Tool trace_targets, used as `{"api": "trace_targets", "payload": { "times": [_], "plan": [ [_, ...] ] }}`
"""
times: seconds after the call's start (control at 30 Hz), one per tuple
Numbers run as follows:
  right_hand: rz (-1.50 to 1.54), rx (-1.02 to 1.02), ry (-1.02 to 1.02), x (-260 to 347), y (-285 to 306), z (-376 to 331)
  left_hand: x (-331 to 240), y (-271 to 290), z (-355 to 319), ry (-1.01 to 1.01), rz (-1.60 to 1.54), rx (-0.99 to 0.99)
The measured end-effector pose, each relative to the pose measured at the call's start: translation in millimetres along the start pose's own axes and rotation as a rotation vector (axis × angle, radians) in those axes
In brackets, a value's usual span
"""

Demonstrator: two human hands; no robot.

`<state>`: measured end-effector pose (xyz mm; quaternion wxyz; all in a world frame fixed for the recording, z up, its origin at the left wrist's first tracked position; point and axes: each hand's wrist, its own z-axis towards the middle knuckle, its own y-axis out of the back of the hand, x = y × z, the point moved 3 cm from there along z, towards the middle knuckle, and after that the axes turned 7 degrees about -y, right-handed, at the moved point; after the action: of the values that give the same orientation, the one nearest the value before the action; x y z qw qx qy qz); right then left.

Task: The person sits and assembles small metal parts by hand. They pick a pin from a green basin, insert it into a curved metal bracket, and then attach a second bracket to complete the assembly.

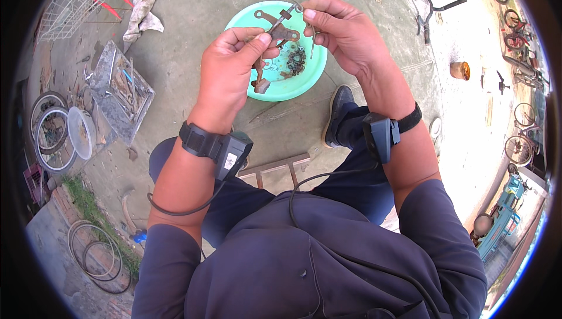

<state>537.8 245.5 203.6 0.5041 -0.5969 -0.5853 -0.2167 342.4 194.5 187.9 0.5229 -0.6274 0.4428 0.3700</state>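
Note:
My left hand (pixel 231 64) is closed, thumb over fingers, on a rusty brown metal bracket (pixel 287 34) with rounded, holed ends; it looks like a bicycle brake part. A threaded bolt (pixel 282 19) with a nut on it rises from the bracket toward my right hand. Thumb and forefinger of my right hand (pixel 345 29) pinch a thin bent metal piece (pixel 312 46) beside the bolt's upper end; whether the two touch I cannot tell. Both hands are above a mint-green plastic basin (pixel 313 82). Dark small nuts and rings (pixel 295 61) lie in a heap inside it.
A metal tray (pixel 137 108) with tools lies at left, near a white bucket (pixel 81 131) and wheel rims (pixel 52 143). A wire basket (pixel 73 5) and cloth (pixel 142 14) sit far left. Handlebars (pixel 430 11) and a rusty can (pixel 460 71) lie right. A low wooden stool (pixel 275 169) stands between my legs.

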Motion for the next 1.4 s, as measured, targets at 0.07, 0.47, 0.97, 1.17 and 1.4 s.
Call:
{"api": "trace_targets", "payload": {
  "times": [0.07, 0.47, 0.97, 1.17, 1.4],
  "plan": [
    [0.053, 0.037, -0.028, 0.1, -1.5, -1.0, 0.0, -1.3, -0.3, -0.011, 0.008, -0.006],
    [0.016, 0.102, -0.098, 3.1, 2.6, -0.5, -5.2, -6.8, -4.5, -0.081, 0.168, 0.014],
    [-0.205, 0.143, -0.151, 5.6, 2.7, -1.9, -8.3, -7.0, -7.6, -0.108, 0.336, 0.042],
    [-0.073, 0.216, -0.177, 3.2, 3.9, -0.6, -9.2, -8.3, -8.5, -0.16, 0.339, 0.049],
    [0.007, 0.275, -0.196, 2.6, 3.4, -2.6, -9.5, -8.6, -9.4, -0.131, 0.299, 0.057]
  ]
}}
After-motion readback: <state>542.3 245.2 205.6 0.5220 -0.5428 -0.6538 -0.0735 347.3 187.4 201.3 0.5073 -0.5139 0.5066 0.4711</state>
